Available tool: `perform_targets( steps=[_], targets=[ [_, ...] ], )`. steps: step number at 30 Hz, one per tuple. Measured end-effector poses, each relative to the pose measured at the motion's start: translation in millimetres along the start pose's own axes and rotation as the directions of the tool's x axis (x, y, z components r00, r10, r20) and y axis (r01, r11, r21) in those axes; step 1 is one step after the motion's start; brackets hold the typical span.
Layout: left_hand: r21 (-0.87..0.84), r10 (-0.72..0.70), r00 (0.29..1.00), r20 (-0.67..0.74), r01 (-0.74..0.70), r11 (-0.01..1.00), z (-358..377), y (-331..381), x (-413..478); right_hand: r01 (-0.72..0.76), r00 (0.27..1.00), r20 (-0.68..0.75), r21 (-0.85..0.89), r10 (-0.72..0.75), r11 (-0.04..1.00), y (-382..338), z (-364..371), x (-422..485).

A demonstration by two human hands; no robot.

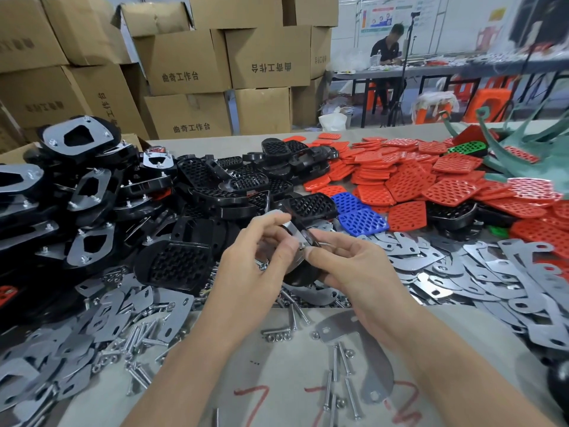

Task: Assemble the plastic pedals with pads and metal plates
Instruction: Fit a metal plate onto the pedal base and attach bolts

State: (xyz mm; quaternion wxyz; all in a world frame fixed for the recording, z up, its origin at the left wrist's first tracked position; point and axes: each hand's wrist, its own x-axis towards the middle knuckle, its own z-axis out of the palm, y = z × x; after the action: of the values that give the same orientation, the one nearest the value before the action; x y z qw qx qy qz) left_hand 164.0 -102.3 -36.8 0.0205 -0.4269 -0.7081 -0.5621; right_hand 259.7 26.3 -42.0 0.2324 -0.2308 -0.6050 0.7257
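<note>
1. Loose silver screws (335, 362) and a curved grey metal plate (363, 346) lie on the desk (277, 380).
2. Left hand (255, 266) grips a black plastic pedal (300, 274) just above them.
3. Right hand (354, 272) pinches one corner of the pedal's shiny fitted plate (292, 231).

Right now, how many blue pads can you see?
2. One blue pad lies mid-table, at the edge of the red pads. The second lies just nearer the hands, touching it. Others may be buried in the piles.

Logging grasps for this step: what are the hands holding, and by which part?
One black pedal topped with a metal plate. The left hand grips its left side, thumb on the plate; the right hand pinches at the plate's near corner.
</note>
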Motion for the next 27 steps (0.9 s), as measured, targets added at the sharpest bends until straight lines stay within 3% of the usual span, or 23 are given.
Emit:
perform_targets(
  steps=[8, 16, 20, 27],
  targets=[
    [0.296, 0.210, 0.978, 0.015, -0.205, 0.933, 2.1, -2.1, 0.2, 0.027, 0.999, 0.033, -0.026, -0.026, 0.999, -0.6, 0.3, -1.9],
    [0.335, 0.260, 0.964, 0.052, -0.262, 0.905, 1.8, -4.0, -1.1, 0.201, 0.977, -0.026, -0.193, -0.210, 0.960, 0.9, 3.9, -5.2],
    [0.282, 0.216, 0.976, 0.022, -0.213, 0.936, 4.8, -8.0, -1.0, 0.214, 0.957, -0.100, -0.397, -0.273, 0.893, 4.0, 10.3, -5.2],
    [0.153, 0.029, 1.000, -0.005, -0.028, 0.988, 6.2, -5.7, -0.5, 0.237, 0.954, -0.021, -0.566, -0.301, 0.789, 3.4, 13.9, -8.0]
  ],
)
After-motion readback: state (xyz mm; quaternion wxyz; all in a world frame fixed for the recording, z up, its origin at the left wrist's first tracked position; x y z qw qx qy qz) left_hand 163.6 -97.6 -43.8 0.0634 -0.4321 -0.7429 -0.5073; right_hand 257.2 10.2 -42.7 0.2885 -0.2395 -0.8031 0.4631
